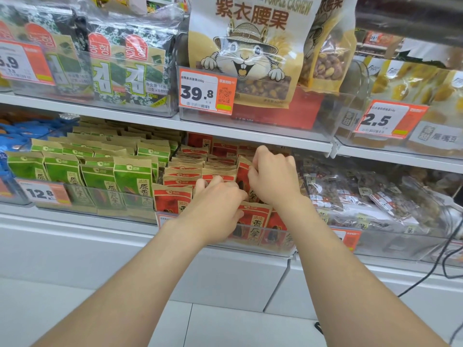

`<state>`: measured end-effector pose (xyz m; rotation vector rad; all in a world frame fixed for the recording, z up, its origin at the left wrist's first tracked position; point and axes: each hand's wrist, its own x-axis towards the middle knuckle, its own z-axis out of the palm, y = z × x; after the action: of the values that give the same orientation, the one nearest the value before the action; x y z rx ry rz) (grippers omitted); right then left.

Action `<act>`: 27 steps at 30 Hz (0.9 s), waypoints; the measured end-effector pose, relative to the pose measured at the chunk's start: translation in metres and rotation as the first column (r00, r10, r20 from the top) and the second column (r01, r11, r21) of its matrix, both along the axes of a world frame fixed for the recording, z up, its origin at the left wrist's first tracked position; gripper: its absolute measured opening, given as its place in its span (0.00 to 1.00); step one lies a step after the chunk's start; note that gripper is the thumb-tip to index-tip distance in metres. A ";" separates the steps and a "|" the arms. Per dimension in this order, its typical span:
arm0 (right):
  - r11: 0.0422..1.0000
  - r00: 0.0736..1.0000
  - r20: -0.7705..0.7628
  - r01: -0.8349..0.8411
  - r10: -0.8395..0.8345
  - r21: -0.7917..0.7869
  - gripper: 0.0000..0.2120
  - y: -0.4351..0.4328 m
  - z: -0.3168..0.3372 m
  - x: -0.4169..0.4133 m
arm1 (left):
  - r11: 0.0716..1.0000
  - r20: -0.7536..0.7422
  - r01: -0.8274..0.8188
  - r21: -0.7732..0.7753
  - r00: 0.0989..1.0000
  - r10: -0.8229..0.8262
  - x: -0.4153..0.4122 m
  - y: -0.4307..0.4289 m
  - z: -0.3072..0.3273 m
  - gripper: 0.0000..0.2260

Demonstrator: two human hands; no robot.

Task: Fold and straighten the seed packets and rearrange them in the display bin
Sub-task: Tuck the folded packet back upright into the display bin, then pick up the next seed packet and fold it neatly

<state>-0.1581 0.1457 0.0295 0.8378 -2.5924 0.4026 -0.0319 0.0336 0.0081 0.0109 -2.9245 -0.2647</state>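
Note:
Red and kraft-brown seed packets point(186, 174) stand in rows inside a clear display bin point(280, 240) on the lower shelf. My left hand point(216, 196) reaches into the front rows, its fingers curled between the packets and its thumb on a front packet point(253, 219). My right hand point(274, 175) is further back and pinches the top edge of a tilted red packet point(241, 172). The fingertips of both hands are partly hidden among the packets.
A bin of green seed packets point(100, 171) stands to the left, with a 12.8 price tag point(43, 194). Clear bags of nuts point(363, 196) lie to the right. The shelf edge point(250, 135) hangs close above, bearing cashew bags point(245, 46) and seaweed packs point(120, 66).

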 end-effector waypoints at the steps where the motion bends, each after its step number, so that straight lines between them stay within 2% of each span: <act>1: 0.999 1.000 0.015 -0.025 0.025 0.031 0.01 0.000 -0.001 0.000 | 1.000 0.002 0.000 0.007 1.000 0.000 0.000 0.000 0.000 0.08; 3: 0.996 0.997 0.040 -0.073 0.071 0.044 0.03 0.000 0.000 0.001 | 1.000 0.002 0.001 0.012 1.000 -0.001 0.000 0.000 0.000 0.08; 6: 0.989 0.979 0.156 -0.141 0.134 0.035 0.03 -0.001 0.006 0.000 | 1.000 0.006 0.000 0.024 1.000 0.000 0.000 0.000 0.000 0.07; 9: 0.968 0.958 0.274 -0.144 0.084 0.206 0.04 -0.004 0.009 -0.004 | 0.999 0.007 0.002 0.036 1.000 -0.002 -0.001 0.000 0.000 0.07; 12: 0.945 0.940 0.341 -0.090 -0.024 0.314 0.17 -0.012 0.003 -0.013 | 1.000 0.017 -0.003 0.027 1.000 0.003 -0.001 0.000 0.000 0.07; 15: 0.923 0.945 0.317 -0.047 -0.083 0.382 0.23 -0.017 0.000 -0.018 | 1.000 0.023 -0.005 0.019 1.000 0.005 -0.002 0.000 0.000 0.07; 18: 0.922 0.954 0.290 -0.041 -0.079 0.385 0.24 -0.016 0.000 -0.016 | 1.000 0.031 -0.008 0.017 0.999 0.007 -0.001 -0.001 0.001 0.08; 23: 0.978 0.995 0.100 -0.043 0.022 0.206 0.10 0.003 0.003 0.001 | 0.999 0.044 -0.002 0.052 0.999 0.000 0.003 -0.002 0.004 0.12; 27: 0.999 0.992 -0.115 -0.047 0.046 -0.012 0.08 0.024 0.009 0.017 | 0.998 0.047 -0.004 0.069 0.999 0.001 0.007 -0.002 0.005 0.14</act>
<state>-0.1413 0.1702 0.0380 0.8909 -2.4653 0.3750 -0.0246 0.0316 0.0132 0.0313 -2.9597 -0.3706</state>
